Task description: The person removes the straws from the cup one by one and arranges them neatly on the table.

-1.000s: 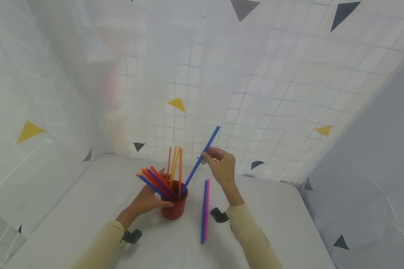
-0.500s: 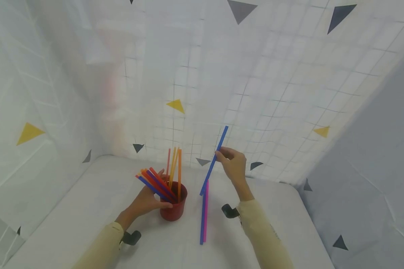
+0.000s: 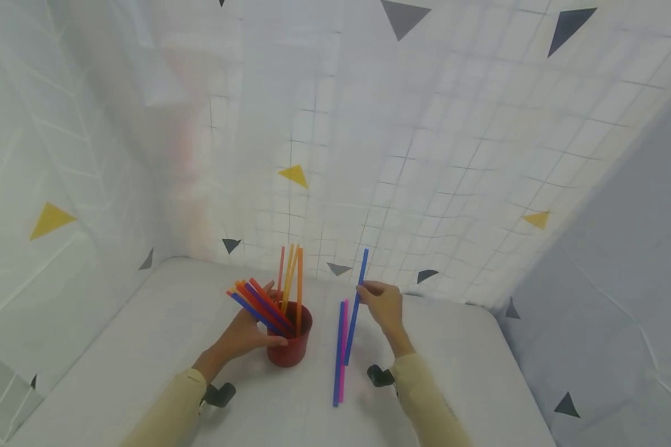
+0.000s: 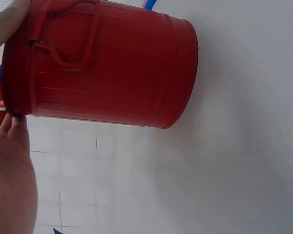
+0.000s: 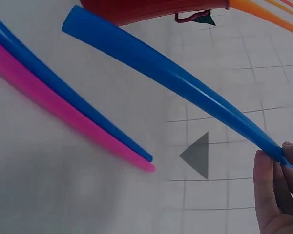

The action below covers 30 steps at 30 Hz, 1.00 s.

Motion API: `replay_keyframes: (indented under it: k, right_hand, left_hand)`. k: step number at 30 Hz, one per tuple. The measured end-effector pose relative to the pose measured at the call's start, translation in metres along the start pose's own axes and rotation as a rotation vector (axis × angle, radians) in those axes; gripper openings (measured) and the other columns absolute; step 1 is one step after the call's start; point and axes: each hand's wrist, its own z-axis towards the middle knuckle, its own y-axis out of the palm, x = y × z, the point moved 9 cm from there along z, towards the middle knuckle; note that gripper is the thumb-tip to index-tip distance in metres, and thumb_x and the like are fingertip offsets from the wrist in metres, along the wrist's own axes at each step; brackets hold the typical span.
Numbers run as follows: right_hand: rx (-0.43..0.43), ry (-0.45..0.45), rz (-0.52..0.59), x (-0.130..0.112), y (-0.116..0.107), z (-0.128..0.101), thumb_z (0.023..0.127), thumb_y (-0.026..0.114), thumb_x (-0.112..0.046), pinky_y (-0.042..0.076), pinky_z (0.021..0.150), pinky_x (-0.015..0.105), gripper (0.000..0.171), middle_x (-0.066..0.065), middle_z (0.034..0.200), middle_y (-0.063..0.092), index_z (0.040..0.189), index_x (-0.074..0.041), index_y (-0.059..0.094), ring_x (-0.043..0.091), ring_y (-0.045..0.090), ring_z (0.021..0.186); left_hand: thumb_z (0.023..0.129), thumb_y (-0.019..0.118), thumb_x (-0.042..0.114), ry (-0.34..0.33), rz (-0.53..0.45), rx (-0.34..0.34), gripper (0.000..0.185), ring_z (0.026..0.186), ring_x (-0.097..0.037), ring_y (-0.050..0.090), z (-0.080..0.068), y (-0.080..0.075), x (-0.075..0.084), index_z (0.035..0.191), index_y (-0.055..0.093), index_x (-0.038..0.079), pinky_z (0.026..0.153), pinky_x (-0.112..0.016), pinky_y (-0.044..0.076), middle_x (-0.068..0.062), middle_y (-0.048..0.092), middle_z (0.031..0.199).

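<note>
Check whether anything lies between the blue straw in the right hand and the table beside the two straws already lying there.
Nothing visible does. The right hand pinches the blue straw near its upper end, its lower end hanging just right of the blue and pink straws on the table. The table under it is bare; the red cup stands off to the left.

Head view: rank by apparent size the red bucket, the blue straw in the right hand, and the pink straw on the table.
1. pink straw, longest
2. blue straw pinched by the right hand: nearly as long; it is tilted, so foreshortening makes this order unsure
3. red bucket: shortest, though widest
</note>
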Motion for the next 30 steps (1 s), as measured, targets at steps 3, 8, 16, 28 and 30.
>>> replay_keyframes:
  k: [3,8,16,28,30]
  right_hand:
    - [-0.008,0.046,-0.018,0.020,0.005,-0.005,0.088,0.073,-0.026,0.054,0.087,0.045,0.030,0.008,0.096,0.074,0.110,-0.006,0.072,0.018,0.072,0.079]
    - [-0.027,0.077,-0.030,0.044,0.011,-0.013,0.088,0.074,-0.022,0.054,0.088,0.046,0.029,0.011,0.096,0.073,0.109,-0.003,0.072,0.020,0.073,0.078]
    - [-0.043,0.158,-0.072,0.077,0.018,-0.022,0.085,0.076,-0.022,0.058,0.078,0.038,0.030,0.014,0.097,0.073,0.106,-0.002,0.073,0.020,0.072,0.076]
    - [-0.071,0.176,-0.120,0.095,0.026,-0.029,0.083,0.078,-0.023,0.059,0.071,0.034,0.029,0.014,0.093,0.073,0.103,-0.001,0.073,0.021,0.071,0.074]
    - [-0.067,0.156,-0.144,0.094,0.026,-0.029,0.082,0.078,-0.023,0.059,0.072,0.035,0.028,0.013,0.092,0.073,0.101,-0.001,0.074,0.022,0.071,0.077]
  left_hand:
    - [0.070,0.089,0.025,-0.015,-0.004,-0.003,0.112,0.140,-0.028,0.036,-0.003,0.000,0.008,0.155,0.017,0.033,0.105,-0.064,0.031,-0.002,0.046,0.148]
    - [0.071,0.088,0.017,-0.024,-0.020,-0.003,0.110,0.139,-0.030,0.037,-0.007,-0.001,0.023,0.156,0.018,0.024,0.106,-0.064,0.030,-0.007,0.046,0.147]
    - [0.070,0.089,0.018,-0.025,-0.015,0.004,0.112,0.138,-0.028,0.038,-0.003,0.001,0.006,0.156,0.018,0.028,0.105,-0.064,0.032,-0.004,0.046,0.147]
    - [0.068,0.090,0.028,-0.007,-0.005,0.003,0.112,0.138,-0.025,0.039,0.000,0.000,-0.003,0.154,0.019,0.038,0.104,-0.064,0.033,0.001,0.046,0.147]
    - [0.068,0.090,0.027,-0.013,0.003,0.004,0.112,0.138,-0.025,0.038,0.001,0.000,-0.004,0.154,0.019,0.037,0.104,-0.064,0.033,0.001,0.046,0.147]
